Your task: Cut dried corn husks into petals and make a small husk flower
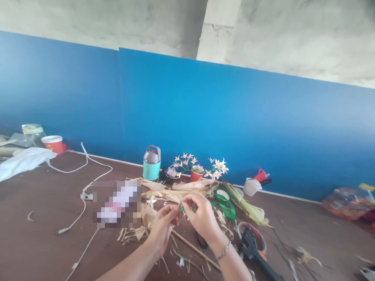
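My left hand (165, 223) and my right hand (202, 214) meet above the brown table, fingertips pinched close together. Both are closed on something small, mostly hidden by the fingers; a bit of green shows between them. Dried corn husks (175, 195) lie just behind and beside my hands. To the right of my right hand is a roll of green tape (230, 210) with a loose loop. A thin stick (196, 249) lies below my hands, among husk scraps (136, 234).
A black glue gun (258, 253) lies by a tape ring (263, 236) at right. Behind stand a turquoise flask (151, 169), a red cup (196, 175) with husk flowers (216, 167), and a bundle of pale stalks (246, 205). White cables (79, 214) run across the left.
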`<state>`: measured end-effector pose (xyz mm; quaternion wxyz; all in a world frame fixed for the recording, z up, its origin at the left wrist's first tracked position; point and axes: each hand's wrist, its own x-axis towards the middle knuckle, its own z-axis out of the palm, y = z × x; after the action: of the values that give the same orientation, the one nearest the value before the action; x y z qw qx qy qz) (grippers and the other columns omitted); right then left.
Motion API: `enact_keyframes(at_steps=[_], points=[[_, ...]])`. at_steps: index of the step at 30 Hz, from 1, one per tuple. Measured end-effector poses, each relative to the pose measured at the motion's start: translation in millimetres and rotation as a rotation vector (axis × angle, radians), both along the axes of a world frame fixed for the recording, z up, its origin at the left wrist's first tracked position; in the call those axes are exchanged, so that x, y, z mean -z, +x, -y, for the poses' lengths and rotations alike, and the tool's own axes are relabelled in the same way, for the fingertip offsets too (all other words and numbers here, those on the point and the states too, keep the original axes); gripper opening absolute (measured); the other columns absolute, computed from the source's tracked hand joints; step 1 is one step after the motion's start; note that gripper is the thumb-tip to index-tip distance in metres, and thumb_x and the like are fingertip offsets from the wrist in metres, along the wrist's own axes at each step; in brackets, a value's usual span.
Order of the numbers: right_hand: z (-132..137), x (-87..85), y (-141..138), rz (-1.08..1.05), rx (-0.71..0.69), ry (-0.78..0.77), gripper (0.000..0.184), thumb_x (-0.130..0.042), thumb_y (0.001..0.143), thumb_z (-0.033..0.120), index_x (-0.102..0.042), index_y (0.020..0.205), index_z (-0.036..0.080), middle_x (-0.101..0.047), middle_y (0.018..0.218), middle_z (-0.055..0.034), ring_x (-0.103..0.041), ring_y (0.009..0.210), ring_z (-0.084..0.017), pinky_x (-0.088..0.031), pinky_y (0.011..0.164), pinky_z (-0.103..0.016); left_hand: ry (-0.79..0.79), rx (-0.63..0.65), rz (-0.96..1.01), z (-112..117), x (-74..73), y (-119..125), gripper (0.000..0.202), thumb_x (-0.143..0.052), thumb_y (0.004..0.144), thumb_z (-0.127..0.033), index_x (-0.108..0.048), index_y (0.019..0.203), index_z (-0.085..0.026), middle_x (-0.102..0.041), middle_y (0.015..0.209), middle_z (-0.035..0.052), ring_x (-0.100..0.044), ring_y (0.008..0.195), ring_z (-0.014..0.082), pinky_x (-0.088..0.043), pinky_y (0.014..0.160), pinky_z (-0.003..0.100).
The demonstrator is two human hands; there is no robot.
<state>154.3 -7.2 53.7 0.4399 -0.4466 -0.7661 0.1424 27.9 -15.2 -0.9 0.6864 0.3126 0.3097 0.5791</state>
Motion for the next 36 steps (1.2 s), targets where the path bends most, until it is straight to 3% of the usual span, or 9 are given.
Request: enact_keyframes(at_steps=[36], points=[[2.7,-1.5,3.5,0.169,0.064,0.088,0.014,-0.051,0.074,0.007,-0.054,0.071,0.020,-0.058,0.075,-0.0009,-0.054,0.074,-0.016,-0.042,0.067,-0.026,0.022,0.001,-0.047,2.6,0.1,0.5,0.023,-0.073,0.066,-0.034,-0.060,0.061,-0.015,-0.051,0.054,-0.0025,-0.037,0.052,0.0075,-0.029,0.054,0.021]])
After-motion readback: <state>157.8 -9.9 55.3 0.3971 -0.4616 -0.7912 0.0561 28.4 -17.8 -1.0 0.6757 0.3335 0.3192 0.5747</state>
